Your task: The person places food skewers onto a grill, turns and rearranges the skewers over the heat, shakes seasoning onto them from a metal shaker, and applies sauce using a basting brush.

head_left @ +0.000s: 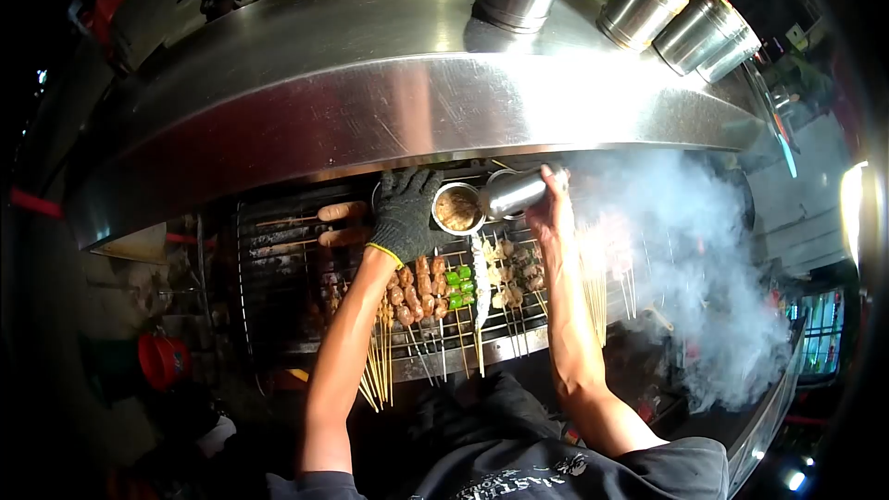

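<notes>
My left hand [406,213], in a dark knitted glove with a yellow cuff, has its fingers stretched out, back of the hand up. It lies right beside a round foil bowl [458,209] of brownish food; whether it touches the rim I cannot tell. In my bare right hand [553,208] is a shiny metal canister [516,193], tipped sideways with its end toward the bowl. Below the hands, meat skewers [423,292], green vegetable skewers [460,287] and a long foil-covered piece [481,292] lie on the grill rack [287,310]. Another round rim shows partly behind the canister.
Two sausages on sticks [343,211] lie at the grill's left. Beyond the grill runs a steel hood [306,83] with metal canisters [645,2] on top. Thick smoke [694,259] rises at the right, near a bundle of bare skewer sticks [594,287]. A red container [164,359] stands lower left.
</notes>
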### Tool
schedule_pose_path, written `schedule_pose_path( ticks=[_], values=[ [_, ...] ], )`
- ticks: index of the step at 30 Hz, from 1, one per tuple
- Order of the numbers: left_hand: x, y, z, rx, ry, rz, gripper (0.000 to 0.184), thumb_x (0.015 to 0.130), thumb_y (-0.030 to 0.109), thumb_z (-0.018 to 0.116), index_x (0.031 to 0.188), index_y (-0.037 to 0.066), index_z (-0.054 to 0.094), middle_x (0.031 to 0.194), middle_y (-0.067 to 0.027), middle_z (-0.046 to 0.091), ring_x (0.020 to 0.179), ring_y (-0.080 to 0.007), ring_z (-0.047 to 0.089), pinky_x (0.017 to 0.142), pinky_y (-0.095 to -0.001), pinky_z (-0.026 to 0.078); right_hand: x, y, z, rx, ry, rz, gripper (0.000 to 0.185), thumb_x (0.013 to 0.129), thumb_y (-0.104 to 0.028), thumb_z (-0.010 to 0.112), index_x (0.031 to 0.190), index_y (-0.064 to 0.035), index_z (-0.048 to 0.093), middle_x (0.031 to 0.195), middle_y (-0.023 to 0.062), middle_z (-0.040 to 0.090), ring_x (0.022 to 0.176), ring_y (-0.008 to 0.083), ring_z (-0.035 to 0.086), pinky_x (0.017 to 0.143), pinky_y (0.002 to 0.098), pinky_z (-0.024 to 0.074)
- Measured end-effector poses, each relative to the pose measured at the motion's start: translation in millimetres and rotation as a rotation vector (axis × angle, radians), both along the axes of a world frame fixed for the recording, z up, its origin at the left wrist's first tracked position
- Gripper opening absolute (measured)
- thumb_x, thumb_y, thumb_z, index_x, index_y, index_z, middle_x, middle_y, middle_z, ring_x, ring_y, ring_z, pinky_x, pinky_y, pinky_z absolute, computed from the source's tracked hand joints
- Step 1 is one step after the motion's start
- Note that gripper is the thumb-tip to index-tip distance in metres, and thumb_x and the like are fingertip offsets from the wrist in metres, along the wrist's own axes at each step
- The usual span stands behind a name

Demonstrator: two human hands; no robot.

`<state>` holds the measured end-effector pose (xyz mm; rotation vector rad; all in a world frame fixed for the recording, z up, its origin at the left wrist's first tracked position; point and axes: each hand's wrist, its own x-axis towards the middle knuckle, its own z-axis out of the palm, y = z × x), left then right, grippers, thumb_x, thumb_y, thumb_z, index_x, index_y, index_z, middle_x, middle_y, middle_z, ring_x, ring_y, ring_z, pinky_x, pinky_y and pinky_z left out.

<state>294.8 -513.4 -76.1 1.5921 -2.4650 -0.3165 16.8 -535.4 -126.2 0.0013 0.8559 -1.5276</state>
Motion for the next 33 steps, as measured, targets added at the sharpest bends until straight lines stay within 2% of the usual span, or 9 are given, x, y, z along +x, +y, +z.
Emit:
schedule_pose_path(
  ticks=[2,4,7,14,15,22,25,30,33],
  values=[
    [-1,3,1,-0.076,0.144,-0.021,0.095,0.062,0.048,0.079,0.137,0.005,0.04,0.139,-0.0177,0.044,0.136,-0.0322,0.031,0.115,-0.0538,0.012,-10,-3,10,-0.033,-0.189,-0.062,0.047,0.083,-0.017,0.072,0.123,-0.0058,0.049,0.115,0.0113,0.058,0.103,0.0264,0.059,0.087,0.0493,0.0529],
    [-6,8,9,-0.082,0.177,-0.025,0.085,0.067,0.041,0.077,0.136,0.005,0.042,0.138,-0.0187,0.044,0.135,-0.033,0.033,0.115,-0.0516,0.015,-27,-9,8,-0.152,0.097,0.012,0.035,0.086,-0.019,0.069,0.114,-0.0035,0.054,0.114,0.0116,0.059,0.105,0.0261,0.059,0.088,0.0468,0.0531],
    [-15,12,6,-0.163,0.325,-0.014,0.068,0.075,0.027,0.072,0.132,0.004,0.045,0.134,-0.0211,0.046,0.131,-0.0363,0.037,0.112,-0.0495,0.022,-44,-6,14,-0.095,-0.122,-0.104,0.039,0.083,-0.019,0.073,0.112,-0.0023,0.053,0.109,0.014,0.061,0.1,0.0262,0.061,0.085,0.0451,0.0538],
    [-41,45,4,-0.266,0.576,0.145,0.049,0.075,0.019,0.069,0.119,0.001,0.056,0.122,-0.0225,0.056,0.117,-0.0382,0.05,0.103,-0.0446,0.038,-60,-4,7,-0.01,0.0,-0.075,0.042,0.084,-0.017,0.071,0.114,0.0029,0.051,0.113,0.0164,0.059,0.104,0.0291,0.059,0.092,0.0453,0.052],
    [-44,58,14,-0.249,0.626,0.188,0.044,0.076,0.019,0.068,0.116,0.002,0.058,0.118,-0.021,0.058,0.113,-0.0376,0.054,0.1,-0.0447,0.04,-62,-4,6,-0.087,-0.154,-0.05,0.044,0.084,-0.017,0.071,0.116,0.0033,0.05,0.113,0.0168,0.058,0.106,0.0301,0.059,0.092,0.0453,0.0519],
    [-66,155,10,-0.07,0.897,0.389,0.041,0.081,0.015,0.066,0.119,0.001,0.057,0.121,-0.0205,0.058,0.111,-0.0334,0.057,0.098,-0.0414,0.043,-54,-20,5,-0.081,-0.129,-0.077,0.04,0.084,-0.016,0.072,0.115,-0.0008,0.052,0.112,0.0138,0.059,0.102,0.0293,0.06,0.09,0.0478,0.0532],
    [-73,192,16,-0.155,0.735,0.366,0.033,0.08,0.013,0.065,0.11,0.0,0.062,0.113,-0.0202,0.062,0.108,-0.0345,0.059,0.097,-0.0425,0.043,-46,-10,15,-0.134,-0.175,-0.065,0.039,0.083,-0.015,0.073,0.114,-0.0021,0.053,0.111,0.0128,0.059,0.102,0.0284,0.06,0.089,0.0487,0.0527],
    [-72,225,9,-0.068,0.759,0.351,0.029,0.077,0.013,0.066,0.103,0.0,0.063,0.108,-0.0198,0.063,0.106,-0.0366,0.058,0.097,-0.0442,0.043,-56,-3,19,-0.051,-0.161,-0.128,0.038,0.083,-0.013,0.072,0.116,-0.0051,0.054,0.113,0.0093,0.059,0.101,0.0259,0.059,0.086,0.0468,0.0514],
    [-69,232,12,-0.172,0.688,0.311,0.025,0.077,0.013,0.068,0.099,0.002,0.065,0.103,-0.0186,0.063,0.1,-0.0366,0.06,0.091,-0.042,0.047,-59,11,46,0.172,0.387,-0.005,0.046,0.083,-0.027,0.072,0.121,-0.0087,0.054,0.12,0.003,0.056,0.105,0.02,0.054,0.078,0.0365,0.0465]
  ],
)
